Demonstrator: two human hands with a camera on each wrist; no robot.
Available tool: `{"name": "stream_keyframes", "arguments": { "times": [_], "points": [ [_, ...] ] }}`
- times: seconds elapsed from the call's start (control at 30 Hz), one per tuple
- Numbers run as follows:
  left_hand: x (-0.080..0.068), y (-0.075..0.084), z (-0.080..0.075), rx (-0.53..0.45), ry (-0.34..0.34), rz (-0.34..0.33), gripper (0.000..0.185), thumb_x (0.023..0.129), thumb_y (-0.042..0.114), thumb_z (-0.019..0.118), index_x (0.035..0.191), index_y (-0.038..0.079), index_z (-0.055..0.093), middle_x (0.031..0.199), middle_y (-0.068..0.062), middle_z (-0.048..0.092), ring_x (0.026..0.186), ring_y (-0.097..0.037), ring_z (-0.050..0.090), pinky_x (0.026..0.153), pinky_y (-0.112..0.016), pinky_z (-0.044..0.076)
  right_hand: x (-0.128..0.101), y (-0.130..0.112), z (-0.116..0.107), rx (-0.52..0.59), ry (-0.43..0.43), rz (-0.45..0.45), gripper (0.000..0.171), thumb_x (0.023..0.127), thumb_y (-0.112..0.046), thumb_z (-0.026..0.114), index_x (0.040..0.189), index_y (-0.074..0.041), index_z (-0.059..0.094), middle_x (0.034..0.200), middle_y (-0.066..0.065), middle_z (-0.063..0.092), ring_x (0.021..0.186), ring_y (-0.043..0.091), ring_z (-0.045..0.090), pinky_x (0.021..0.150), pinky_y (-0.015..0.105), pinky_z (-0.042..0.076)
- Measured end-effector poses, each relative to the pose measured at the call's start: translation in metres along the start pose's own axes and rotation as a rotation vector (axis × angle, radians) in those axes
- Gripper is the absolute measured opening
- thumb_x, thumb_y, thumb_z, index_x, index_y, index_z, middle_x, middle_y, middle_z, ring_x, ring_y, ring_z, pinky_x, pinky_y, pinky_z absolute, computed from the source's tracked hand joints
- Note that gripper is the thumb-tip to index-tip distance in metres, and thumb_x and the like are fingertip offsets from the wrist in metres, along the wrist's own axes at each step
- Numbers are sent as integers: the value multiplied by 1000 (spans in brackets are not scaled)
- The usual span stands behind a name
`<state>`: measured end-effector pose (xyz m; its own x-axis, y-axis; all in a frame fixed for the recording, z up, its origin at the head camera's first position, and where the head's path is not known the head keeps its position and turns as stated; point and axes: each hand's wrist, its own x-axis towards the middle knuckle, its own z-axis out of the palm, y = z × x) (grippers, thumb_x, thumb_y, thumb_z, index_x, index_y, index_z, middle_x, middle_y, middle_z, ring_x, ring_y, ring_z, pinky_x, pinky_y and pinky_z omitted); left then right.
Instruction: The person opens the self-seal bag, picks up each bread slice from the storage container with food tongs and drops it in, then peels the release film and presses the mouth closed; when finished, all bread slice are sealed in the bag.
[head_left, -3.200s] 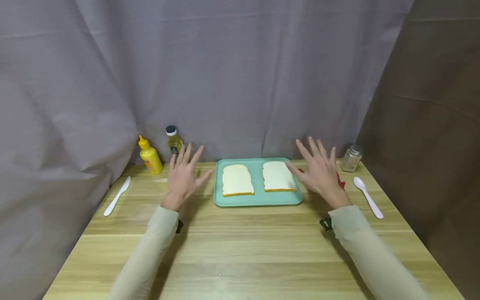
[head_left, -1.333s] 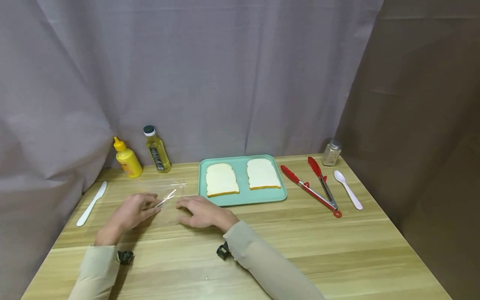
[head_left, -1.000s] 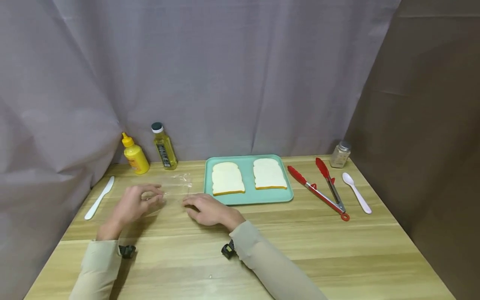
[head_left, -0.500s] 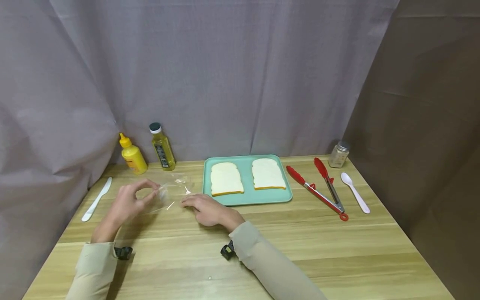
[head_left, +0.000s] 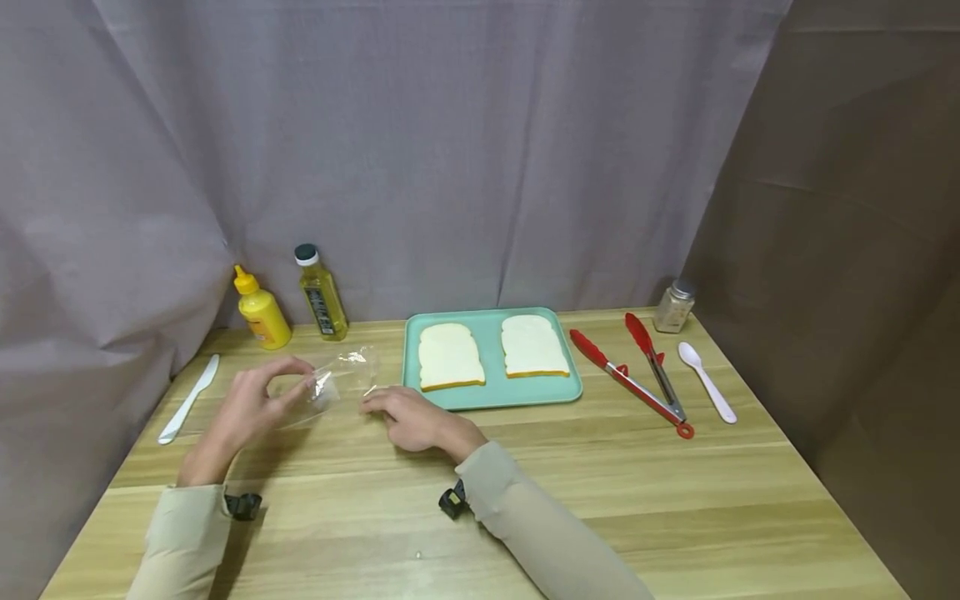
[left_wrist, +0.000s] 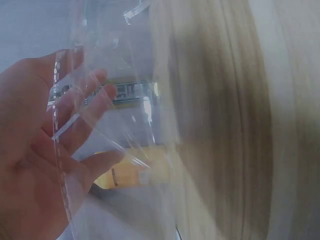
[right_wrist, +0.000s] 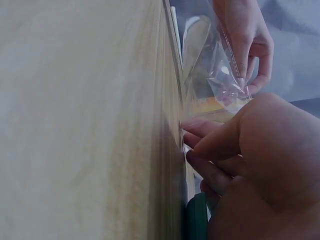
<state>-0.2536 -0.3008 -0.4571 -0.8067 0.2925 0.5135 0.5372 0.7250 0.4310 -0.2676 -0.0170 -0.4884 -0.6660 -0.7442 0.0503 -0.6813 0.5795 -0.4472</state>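
One clear bag point(head_left: 326, 390) lies on the table point(head_left: 480, 508) between my two hands, left of the tray point(head_left: 492, 360), crumpled and shining, partly raised at its middle; my left hand point(head_left: 251, 408) grips it, thumb and forefinger pinched together on the film, and in the left wrist view the other fingers stand apart behind that film; my right hand point(head_left: 412, 418) is low at the bag's right edge, fingers bent, tips touching it, though I cannot tell whether they pinch it or only press it down.

Just beyond my right hand, the green tray carries two slices, the left slice point(head_left: 452, 357) and the right slice point(head_left: 534, 346), apart, each with orange crust on its near side; the knife point(head_left: 189, 398) lies aslant on my left; behind the bag stand the yellow bottle point(head_left: 264, 318) and, beside it, the oil bottle point(head_left: 325, 307), dark-capped.

Right of the tray, the tongs point(head_left: 651, 402) lie spread, red tips pointing away from me; next come the spoon point(head_left: 707, 382) and, farther back, the jar point(head_left: 673, 310); a grey curtain point(head_left: 405, 150) hangs behind everything.
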Motion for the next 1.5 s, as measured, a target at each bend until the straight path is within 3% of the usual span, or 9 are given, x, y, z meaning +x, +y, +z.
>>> {"name": "stream_keyframes", "arguments": {
  "times": [0.17,0.37,0.5,0.83,1.07,1.2,1.3,1.37,1.5],
  "points": [
    [-1,-2,0,-5,-13,-11,16,98,10,80,114,10,81,115,-7,84,111,-36,78,98,-40,56,-1,0,0,47,13,-8,53,104,4,49,151,-16,64,164,4,56,157,19,47,134,33,30],
    [2,1,4,-24,-66,-40,15,99,13,81,114,11,81,117,-9,83,112,-38,77,100,-58,57,-3,1,-5,129,29,21,51,107,3,46,153,-13,61,163,4,57,156,19,48,133,30,34],
    [4,1,7,-23,-85,-43,13,97,12,82,110,11,82,116,-12,83,107,-38,78,99,-63,58,-4,1,-8,157,44,41,50,107,2,46,153,-11,61,163,4,58,156,20,48,133,31,33],
    [4,0,10,-6,-83,-35,12,98,12,81,110,10,82,114,-10,84,102,-34,79,96,-60,59,-22,5,-18,378,209,31,36,111,-12,56,144,-16,69,155,3,65,151,19,54,129,38,42],
    [-2,-2,9,-5,-118,-60,11,99,14,80,110,13,82,113,-10,84,100,-33,78,96,-62,60,-60,23,-41,388,399,110,35,111,-14,58,144,-21,69,150,0,67,147,21,57,124,45,48],
    [-3,-2,10,0,-145,-62,11,100,16,80,111,13,82,115,-10,84,72,-16,69,90,-56,62,-89,46,-53,327,504,185,37,110,-14,60,147,-19,66,154,4,64,152,26,52,128,53,41],
    [-3,-3,10,1,-153,-63,12,100,15,80,112,12,81,114,-12,83,49,-3,47,78,-46,61,-115,73,-63,278,529,252,42,109,-16,62,151,-16,62,159,9,59,155,31,46,129,60,37],
    [-3,-3,10,1,-155,-63,13,100,15,80,112,12,81,114,-12,83,43,-1,38,76,-44,60,-134,93,-70,262,530,285,46,108,-16,64,154,-11,58,162,14,54,156,36,43,129,63,36],
    [-3,-4,12,2,-158,-65,12,99,14,80,111,12,81,116,-13,83,51,-6,47,86,-54,61,-172,133,-86,250,537,366,54,107,-15,66,158,-4,50,165,22,48,156,43,40,128,67,35]
  ]
}}
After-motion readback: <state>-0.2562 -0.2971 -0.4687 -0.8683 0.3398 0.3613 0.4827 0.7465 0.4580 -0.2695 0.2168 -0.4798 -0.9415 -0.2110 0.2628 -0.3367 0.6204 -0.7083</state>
